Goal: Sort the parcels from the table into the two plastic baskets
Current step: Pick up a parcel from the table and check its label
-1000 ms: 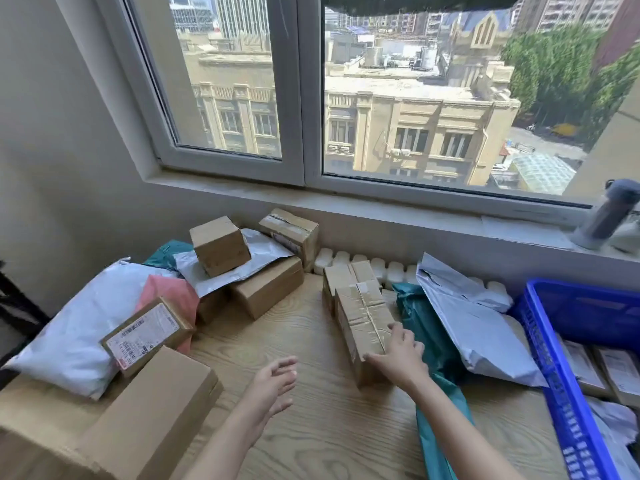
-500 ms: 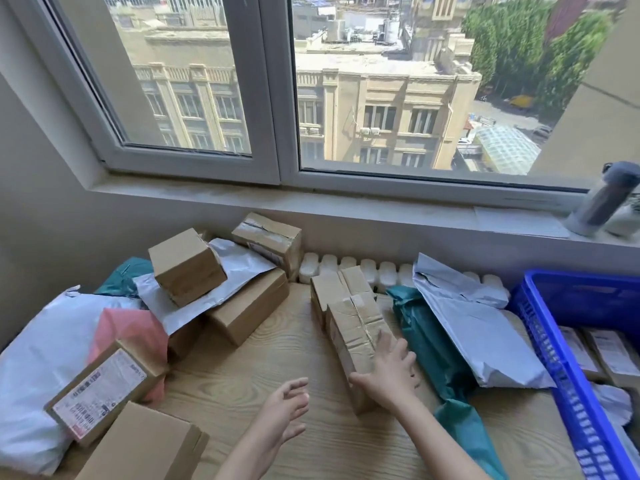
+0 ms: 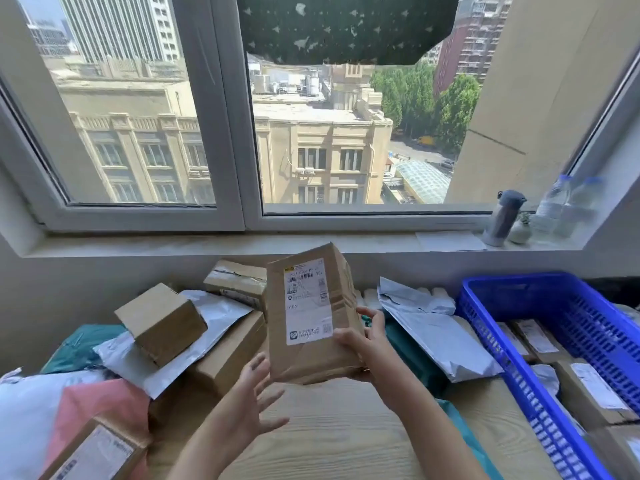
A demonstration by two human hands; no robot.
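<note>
Right hand [image 3: 363, 344] grips a tall brown cardboard parcel with a white label [image 3: 311, 313], raised above the wooden table [image 3: 346, 445]; left hand [image 3: 252, 400] spreads empty fingers just beside it, blue plastic basket [image 3: 519, 382] rightward.

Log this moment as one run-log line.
right hand: holds labelled cardboard parcel raised | left hand: open beneath | blue basket: already holds parcels | step: inspecting label
</note>
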